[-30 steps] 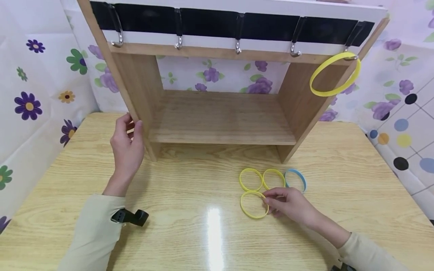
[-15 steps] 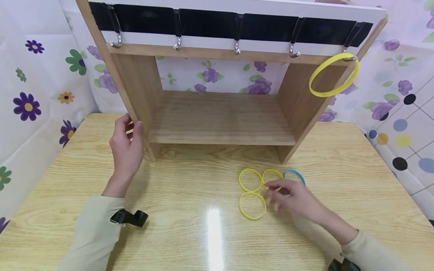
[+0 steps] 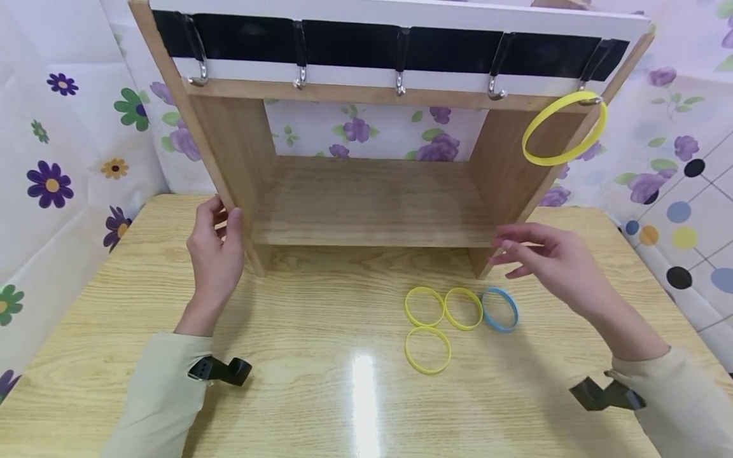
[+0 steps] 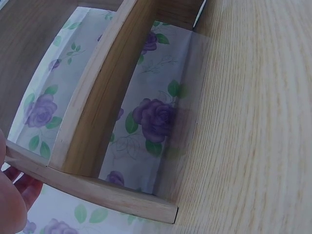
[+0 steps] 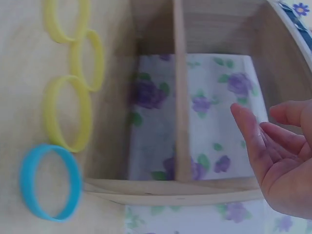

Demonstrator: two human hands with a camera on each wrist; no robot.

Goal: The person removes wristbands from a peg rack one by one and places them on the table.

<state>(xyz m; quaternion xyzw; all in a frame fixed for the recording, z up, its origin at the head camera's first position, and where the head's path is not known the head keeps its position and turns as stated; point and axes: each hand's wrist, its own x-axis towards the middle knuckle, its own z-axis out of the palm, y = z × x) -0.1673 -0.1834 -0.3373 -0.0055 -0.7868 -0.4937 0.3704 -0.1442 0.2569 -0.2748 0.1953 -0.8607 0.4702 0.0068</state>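
Note:
A wooden shelf [image 3: 372, 197] with a row of metal hooks stands on the table. My left hand [image 3: 216, 254] grips the front edge of its left side panel, thumb in front and fingers behind. My right hand [image 3: 550, 261] is raised by the lower right side of the shelf, fingers loosely bent and holding nothing. Below it on the table lie a blue wristband [image 3: 501, 310] and three yellow wristbands [image 3: 464, 308]. In the right wrist view the blue wristband [image 5: 50, 183] is nearest. Another yellow wristband [image 3: 564, 127] hangs from the rightmost hook [image 3: 590, 100].
The other hooks [image 3: 399, 83] along the black strip [image 3: 349, 44] carry nothing. Patterned sheets [image 3: 74, 127] cover the walls behind and beside the wooden table [image 3: 309, 369]. Each sleeve bears a black wrist camera [image 3: 220, 369].
My right hand has left the wristbands on the table and moved up and right, towards the shelf's right side. The left hand keeps its grip on the panel.

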